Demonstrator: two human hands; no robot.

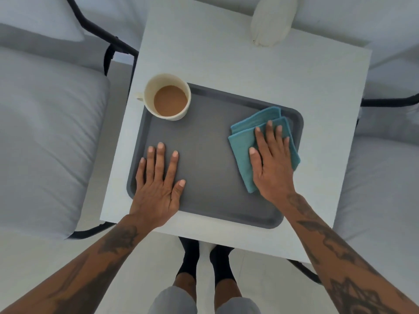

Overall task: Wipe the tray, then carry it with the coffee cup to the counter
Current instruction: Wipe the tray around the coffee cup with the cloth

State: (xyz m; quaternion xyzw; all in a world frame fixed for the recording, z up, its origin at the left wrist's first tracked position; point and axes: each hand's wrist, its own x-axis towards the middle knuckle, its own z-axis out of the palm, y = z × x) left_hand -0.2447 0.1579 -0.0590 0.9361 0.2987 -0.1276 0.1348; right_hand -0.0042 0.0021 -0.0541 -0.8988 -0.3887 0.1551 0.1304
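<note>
A grey tray (pixel 210 155) lies on a small white table (pixel 260 71). A cream coffee cup (pixel 169 96) with milky coffee stands in the tray's far left corner, handle pointing left. A folded teal cloth (pixel 242 152) lies on the tray's right side. My right hand (pixel 272 164) presses flat on the cloth, fingers spread. My left hand (pixel 158 184) rests flat on the tray's near left part, fingers apart, holding nothing.
A white ridged vase-like object (pixel 271 23) stands at the table's far edge. Grey cushioned seats with black frames flank the table, on the left (pixel 45 132) and on the right (pixel 385 177). My feet in dark socks (pixel 204 259) stand under the near table edge.
</note>
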